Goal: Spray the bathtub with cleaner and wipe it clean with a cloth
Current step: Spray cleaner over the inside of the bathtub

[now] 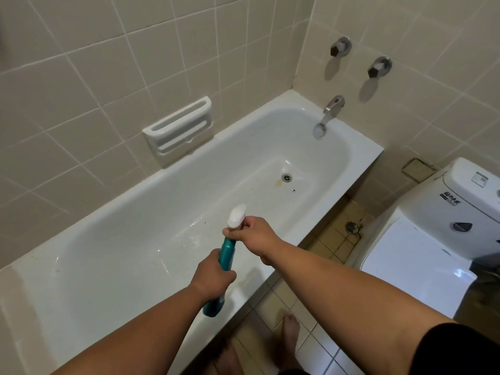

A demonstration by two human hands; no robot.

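A white bathtub [151, 201] runs along the tiled wall, with wet streaks on its floor and a brownish stain near the drain [286, 177]. Over the tub's near rim I hold a teal spray bottle [226, 255] tilted away from me. My left hand [213, 274] grips its body. My right hand [253, 232] holds the bottle's neck just under the white spray head [236, 215], which points into the tub. No cloth is in view.
A metal spout [328, 112] and two wall taps [341, 47] sit at the tub's far end. A white soap holder [178, 131] is fixed to the wall. A toilet [433, 239] stands at the right, beside a tiled floor with a floor drain [351, 227]. My bare feet are below.
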